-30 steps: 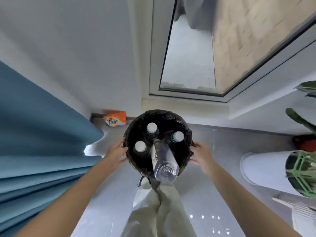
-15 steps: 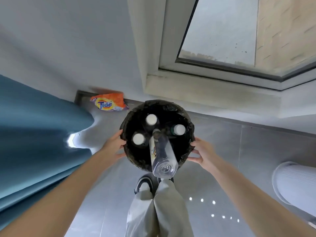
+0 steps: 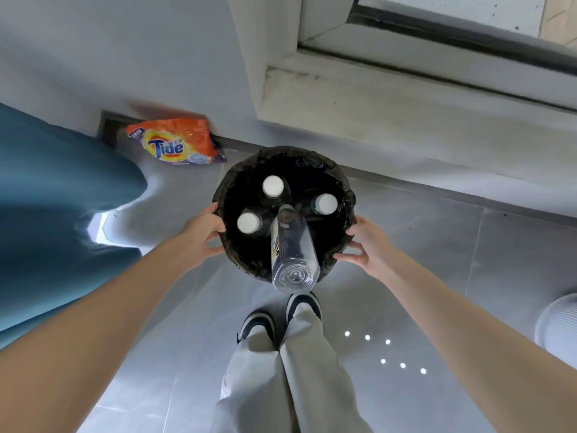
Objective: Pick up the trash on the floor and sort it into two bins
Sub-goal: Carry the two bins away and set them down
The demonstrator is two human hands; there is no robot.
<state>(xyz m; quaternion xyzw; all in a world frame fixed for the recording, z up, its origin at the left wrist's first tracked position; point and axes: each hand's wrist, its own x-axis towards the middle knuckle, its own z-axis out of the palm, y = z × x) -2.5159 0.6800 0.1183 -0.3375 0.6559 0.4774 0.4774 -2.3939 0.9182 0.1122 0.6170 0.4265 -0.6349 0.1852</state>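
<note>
The bin (image 3: pixel 315 159) with the black liner was dead ahead of me, just past my shoes (image 3: pixel 304 304), sandwiched between both hands. My left hand (image 3: pixel 203 235) was on its left side, thumb up by the rim and fingers curved round the wall. My right hand (image 3: pixel 365 245) did the same on the right side, fingers a bit spread and curled against the liner. Honestly couldn't tell if it was resting on the floor (image 3: pixel 437 276) or lifted off it.

Inside, three capped bottles (image 3: pixel 273 185) stood upright. One clear bottle (image 3: pixel 292 254) was stuck in neck-down, its long axis leaning back toward me so the base poked over the near rim.

What mattered for the next move: the orange Tide bag (image 3: pixel 176 142) lay on the floor far-left of the bin, up against the wall (image 3: pixel 125 57), long side running left to right. That's nearer my left hand. I figured that one needed grabbing, but both hands were busy.
</note>
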